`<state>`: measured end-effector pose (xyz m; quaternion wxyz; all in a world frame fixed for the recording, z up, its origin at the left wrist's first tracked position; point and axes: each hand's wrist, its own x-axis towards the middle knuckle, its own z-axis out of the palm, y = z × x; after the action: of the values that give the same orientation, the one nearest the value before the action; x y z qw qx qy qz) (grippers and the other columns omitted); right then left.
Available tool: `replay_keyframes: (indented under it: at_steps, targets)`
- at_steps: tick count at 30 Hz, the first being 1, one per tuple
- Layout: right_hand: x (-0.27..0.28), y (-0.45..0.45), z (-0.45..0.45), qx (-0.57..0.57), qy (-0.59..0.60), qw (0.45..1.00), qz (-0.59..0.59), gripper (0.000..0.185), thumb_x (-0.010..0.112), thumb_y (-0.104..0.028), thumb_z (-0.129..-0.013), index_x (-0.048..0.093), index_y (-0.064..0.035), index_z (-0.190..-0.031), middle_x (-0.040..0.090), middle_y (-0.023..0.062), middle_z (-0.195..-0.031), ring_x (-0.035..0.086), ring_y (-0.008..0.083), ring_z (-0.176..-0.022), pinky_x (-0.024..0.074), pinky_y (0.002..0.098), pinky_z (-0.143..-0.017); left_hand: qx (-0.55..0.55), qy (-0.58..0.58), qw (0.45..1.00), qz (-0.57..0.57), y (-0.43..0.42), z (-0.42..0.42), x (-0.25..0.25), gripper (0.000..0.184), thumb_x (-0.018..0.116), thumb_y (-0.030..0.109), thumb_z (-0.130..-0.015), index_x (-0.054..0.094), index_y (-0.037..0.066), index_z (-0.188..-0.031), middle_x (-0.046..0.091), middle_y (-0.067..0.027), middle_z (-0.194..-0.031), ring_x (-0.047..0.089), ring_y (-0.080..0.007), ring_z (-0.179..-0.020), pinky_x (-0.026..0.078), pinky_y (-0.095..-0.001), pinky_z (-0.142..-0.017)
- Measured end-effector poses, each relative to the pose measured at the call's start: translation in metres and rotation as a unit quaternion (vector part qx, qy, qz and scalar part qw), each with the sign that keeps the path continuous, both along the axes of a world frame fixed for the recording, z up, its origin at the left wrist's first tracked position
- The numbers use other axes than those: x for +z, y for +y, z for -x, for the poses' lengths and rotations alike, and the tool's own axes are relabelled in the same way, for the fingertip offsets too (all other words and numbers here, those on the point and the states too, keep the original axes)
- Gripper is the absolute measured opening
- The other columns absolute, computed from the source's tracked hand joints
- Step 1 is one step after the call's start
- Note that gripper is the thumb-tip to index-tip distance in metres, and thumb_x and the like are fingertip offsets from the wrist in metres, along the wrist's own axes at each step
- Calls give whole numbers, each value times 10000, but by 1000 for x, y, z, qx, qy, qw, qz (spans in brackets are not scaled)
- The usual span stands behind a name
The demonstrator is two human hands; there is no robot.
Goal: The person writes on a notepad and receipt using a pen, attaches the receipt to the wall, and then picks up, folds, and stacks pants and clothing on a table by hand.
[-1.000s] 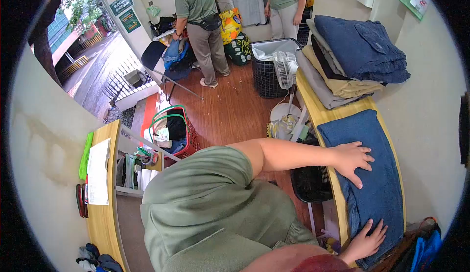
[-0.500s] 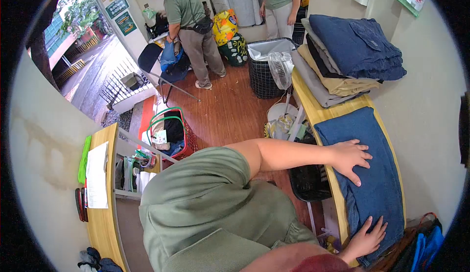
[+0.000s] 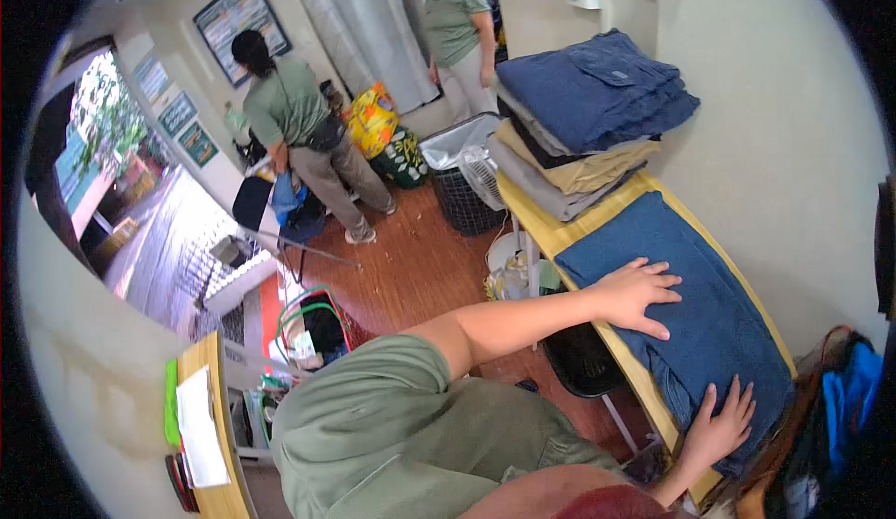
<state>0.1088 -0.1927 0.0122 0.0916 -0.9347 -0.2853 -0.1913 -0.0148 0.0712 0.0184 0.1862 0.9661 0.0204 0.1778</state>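
A pair of blue jeans [image 3: 686,276], folded into a long strip, lies along the narrow wooden table [image 3: 537,225] by the wall. My left hand [image 3: 635,295] rests palm down on the denim near its edge, fingers spread. Nearer the bottom of the view, my right hand [image 3: 721,426] also lies flat on the jeans, with its fingers apart. Beyond my left hand stands a stack of folded trousers [image 3: 583,99], dark blue on top with tan and grey ones beneath.
A red basket with clothes [image 3: 322,328] stands on the floor. Farther off are a black bin [image 3: 462,192], full bags [image 3: 383,141] and two people in green shirts [image 3: 294,108]. Bags [image 3: 845,388] hang beside the table's near end, and papers [image 3: 201,426] lie on another counter.
The view has tilted and shifted, showing more of the far wall. Both hands stay spread on the jeans, with little visible change in their placement.
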Motion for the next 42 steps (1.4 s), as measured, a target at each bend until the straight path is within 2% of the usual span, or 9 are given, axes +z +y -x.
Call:
replay_keyframes:
  at_steps: [21, 25, 32, 35, 36, 37, 39, 41, 42]
  targets:
    - [0, -2, -2, 12, 11, 999, -45, 476, 564, -423, -884, 558, -174, -1290, 444, 94, -1425, 389, 345, -1313, 264, 590, -1048, 0, 3, 1000, -15, 1, -2, -2, 715, 586, 639, -781, 571, 122, -1274, 423, -133, -1435, 326, -375, -1354, 240, -569, -1079]
    - [-2, -4, -6, 5, 24, 998, -51, 473, 579, -432, -872, 574, -184, -1275, 445, 92, -1424, 369, 343, -1332, 242, 605, -1056, 123, 69, 986, -94, 6, 5, 5, 728, 526, 658, -808, 521, 148, -1328, 377, -138, -1465, 304, -356, -1371, 218, -598, -1073]
    - [1, -10, -8, -161, 24, 987, -4, 543, 493, -551, -892, 534, -221, -1322, 381, 120, -1467, 290, 322, -1383, 214, 606, -1066, 182, 112, 977, -18, 60, 28, 0, 781, 563, 626, -807, 422, 146, -1406, 248, -141, -1531, 169, -334, -1430, 160, -641, -1075]
    - [1, -23, -11, -134, 43, 990, -17, 538, 512, -529, -890, 529, -214, -1326, 380, 124, -1468, 289, 322, -1384, 211, 605, -1066, 84, -105, 990, 52, 61, 49, 22, 501, 717, 365, -793, 618, 86, -1197, 535, -191, -1315, 505, -336, -1232, 396, -464, -1008]
    - [4, -24, -12, -114, 66, 991, -31, 534, 526, -511, -890, 526, -206, -1328, 380, 128, -1468, 290, 323, -1384, 208, 605, -1067, 69, -209, 974, 53, 58, 59, 39, 360, 739, 258, -777, 685, 57, -1072, 656, -141, -1142, 639, -271, -1033, 490, -354, -885]
    - [10, -25, -13, -116, 60, 991, -28, 534, 526, -511, -890, 526, -206, -1328, 380, 128, -1468, 290, 323, -1384, 208, 605, -1067, 98, -257, 942, 194, 52, 76, 62, 225, 726, 141, -791, 697, 42, -991, 700, -98, -988, 664, -184, -892, 510, -297, -790]
    - [29, -30, -14, -40, 150, 985, -75, 489, 592, -407, -885, 558, -127, -1285, 447, 167, -1410, 378, 338, -1333, 274, 531, -1069, 149, -433, 866, 201, 86, 100, 90, 34, 659, 74, -849, 666, 45, -834, 680, -52, -810, 637, -122, -774, 500, -261, -713]
    - [56, -17, -17, 102, 131, 966, -200, 398, 671, -247, -851, 622, 21, -1141, 618, 209, -1178, 576, 326, -1135, 423, 352, -976, 238, -516, 793, 219, 138, 122, 127, 103, 612, 113, -891, 641, 21, -855, 674, -52, -787, 590, -88, -685, 459, -226, -649]
    - [76, -2, -14, 150, 159, 949, -227, 397, 671, -246, -854, 622, 25, -1139, 630, 194, -1163, 586, 298, -1116, 427, 346, -967, 239, -532, 783, 217, 184, 133, 132, 135, 618, 150, -896, 639, 17, -888, 667, -49, -798, 556, -72, -664, 434, -218, -612]
